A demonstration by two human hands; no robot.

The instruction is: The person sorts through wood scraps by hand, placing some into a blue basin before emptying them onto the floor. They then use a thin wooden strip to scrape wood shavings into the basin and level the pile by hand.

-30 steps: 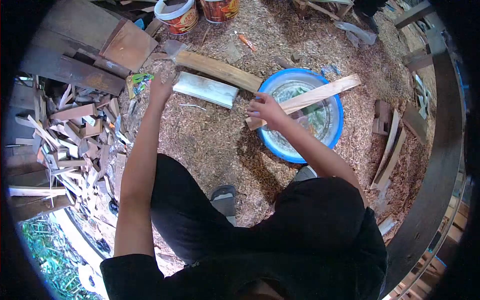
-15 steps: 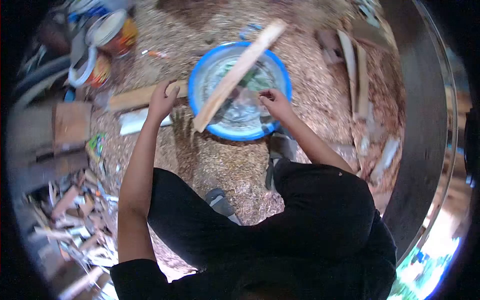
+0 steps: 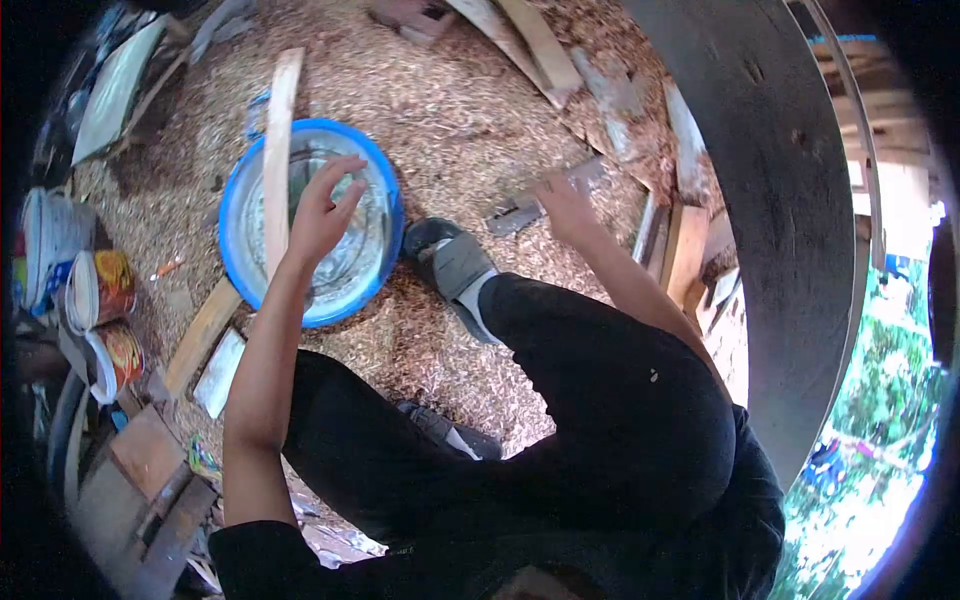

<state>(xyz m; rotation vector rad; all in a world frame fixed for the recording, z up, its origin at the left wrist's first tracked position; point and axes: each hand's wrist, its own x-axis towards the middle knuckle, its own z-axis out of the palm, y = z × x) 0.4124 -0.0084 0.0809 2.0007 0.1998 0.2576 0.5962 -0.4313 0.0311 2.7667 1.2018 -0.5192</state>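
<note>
While your left hand hovers over the blue-rimmed basin, its thumb stands apart from the fingers in a fairly wide spread, and you have nothing between them. The basin sits on the shavings-covered floor, left of your sandalled feet, with a clear, crinkled-looking surface inside. A pale wooden slat lies across the left part of it, its far end jutting beyond the far rim and its near end reaching toward your left forearm, where the arm partly hides it. Your right hand is farther right, well apart from the basin, at a weathered grey wood strip on the floor; blur keeps you from telling whether the fingers touch the strip or how far they are parted. Near and left of the basin, you have a tan plank lying at a slant, with a white board just beside it. Farther left are two printed buckets, and a small orange tool lies between them and the basin. On your right, reddish-brown wood blocks lie close to the broad dark beam, while two long boards rest at the far side.
</note>
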